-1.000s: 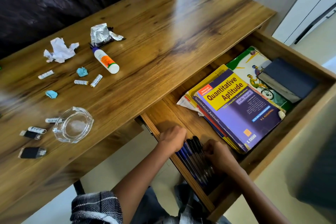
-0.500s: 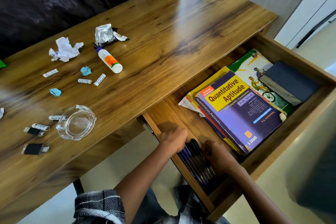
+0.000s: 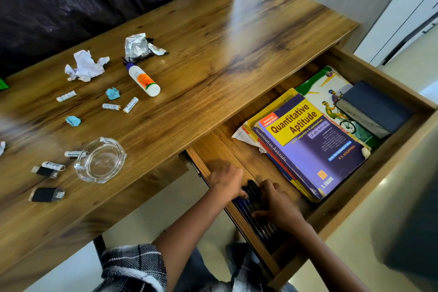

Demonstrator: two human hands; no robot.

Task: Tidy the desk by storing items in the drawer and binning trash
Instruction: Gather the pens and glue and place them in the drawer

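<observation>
In the open drawer [image 3: 369, 71], at its near left corner, both hands are on a bundle of dark pens [image 3: 254, 206] lying along the drawer's side wall. Compared with 0.5 s ago, the left hand [image 3: 226, 181] and right hand [image 3: 278, 206] have drawn closer over the pens, so less of the bundle shows between them, and the view has tilted slightly, bringing a white scrap at the bench's [image 3: 237, 31] far left edge more into sight; the bench items themselves lie as before. The left grip curls over the capped ends of the pens, and the right grip, fingers bent and spread, presses on the bundle from the other side; both look clamped on the pens, though motion blur hides the fingertips. Further right in the drawer lies a stack of books topped by the purple and yellow Quantitative Aptitude book [image 3: 312, 147], overlapping a green cyclist-cover book [image 3: 324, 92], on which a dark blue book [image 3: 374, 109] rests. On the bench sit a glass ashtray [image 3: 100, 160], holding nothing visible, a crumpled white paper [image 3: 85, 66], a foil wrapper [image 3: 137, 46], a white glue bottle [image 3: 143, 80], 2 blue paper scraps [image 3: 112, 93], several small white batteries [image 3: 130, 105] and 2 black USB drives [image 3: 46, 194].
</observation>
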